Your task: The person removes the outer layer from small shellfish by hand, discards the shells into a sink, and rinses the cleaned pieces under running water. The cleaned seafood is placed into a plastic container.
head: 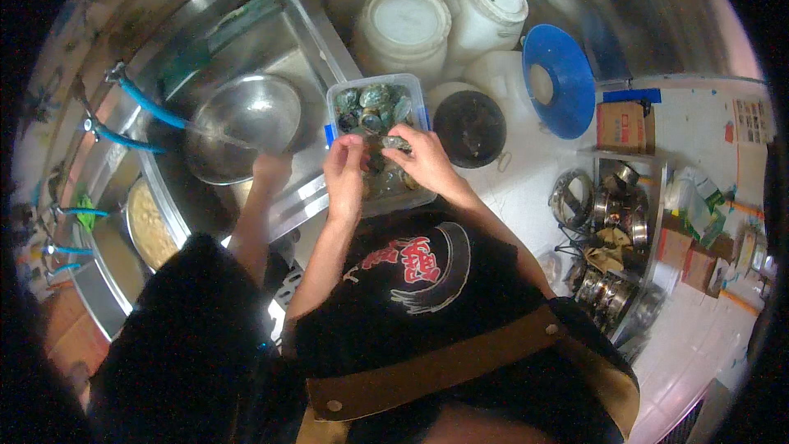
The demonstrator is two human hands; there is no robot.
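My right hand (425, 157) pinches a small grey-green shellfish (396, 143), which looks like an abalone, between thumb and fingers. Beside it my left hand (343, 176) is raised with thumb and fingertips close together; whether anything is between them cannot be made out. Both hands are over a clear plastic tub (407, 81) with blue side clips. Inside the tub lie several more shellfish (375, 97) with dark, greenish shells. My hands hide part of the tub's near half.
At left, another person's blurred hand (271, 169) is by a large metal bowl (253, 105) in a steel sink (314, 37). Blue hoses (151, 105) reach over it. Beyond the tub stand white barrels (404, 21), a dark round lid (470, 126) and a blue funnel-shaped basin (561, 83). Metal shelving (656, 185) holds pots.
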